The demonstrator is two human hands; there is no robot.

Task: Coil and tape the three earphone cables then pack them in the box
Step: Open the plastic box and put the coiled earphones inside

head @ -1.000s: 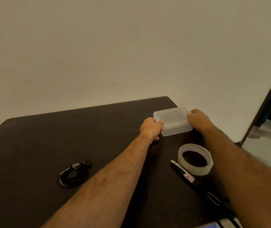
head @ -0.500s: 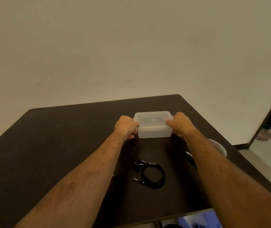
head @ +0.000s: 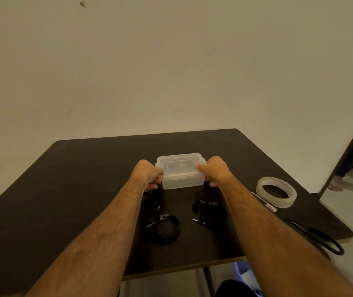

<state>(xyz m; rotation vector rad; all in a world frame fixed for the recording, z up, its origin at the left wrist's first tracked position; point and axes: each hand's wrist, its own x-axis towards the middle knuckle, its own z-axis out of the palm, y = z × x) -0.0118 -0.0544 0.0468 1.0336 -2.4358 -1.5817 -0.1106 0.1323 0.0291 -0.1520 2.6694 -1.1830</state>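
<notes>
- No text, brand, number or sign can be read anywhere in the head view.
- A small red-and-white label [head: 271,208] sits on the slim tool lying on the table [head: 85,179] beside the tape roll [head: 276,191]; its print is too small and blurred to make out.
- Faint reddish printing runs round the inner core of the tape roll, also illegible.

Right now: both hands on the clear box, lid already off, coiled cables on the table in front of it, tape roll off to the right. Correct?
Not quite. In the head view the lid is on the clear box, not off. The rest holds: left hand and right hand grip its ends, coiled cables lie on the table in front, tape roll to the right.
</notes>
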